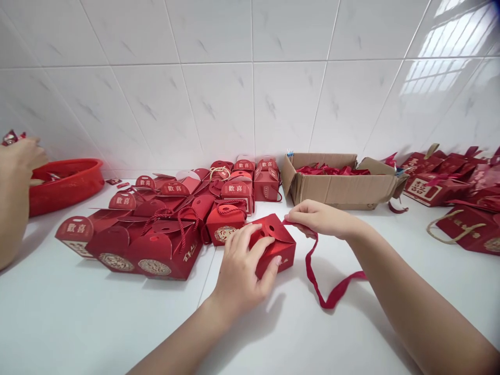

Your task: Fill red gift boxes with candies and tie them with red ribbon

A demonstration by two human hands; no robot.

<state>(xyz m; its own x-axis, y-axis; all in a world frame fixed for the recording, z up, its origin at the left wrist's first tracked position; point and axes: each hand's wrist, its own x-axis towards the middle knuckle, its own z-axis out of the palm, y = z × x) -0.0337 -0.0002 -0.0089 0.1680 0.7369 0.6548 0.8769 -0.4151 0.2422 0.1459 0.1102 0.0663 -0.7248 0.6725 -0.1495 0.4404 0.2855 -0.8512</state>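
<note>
My left hand grips a small red gift box that stands on the white surface, fingers wrapped over its near side. My right hand pinches one end of a red ribbon at the box's top right edge. The ribbon hangs down and curls on the surface to the right of the box.
Several red gift boxes lie piled to the left and behind. An open cardboard carton holds red ribbons. More red boxes sit at the right. Another person's hand reaches over a red basin at the far left. A tiled wall stands behind.
</note>
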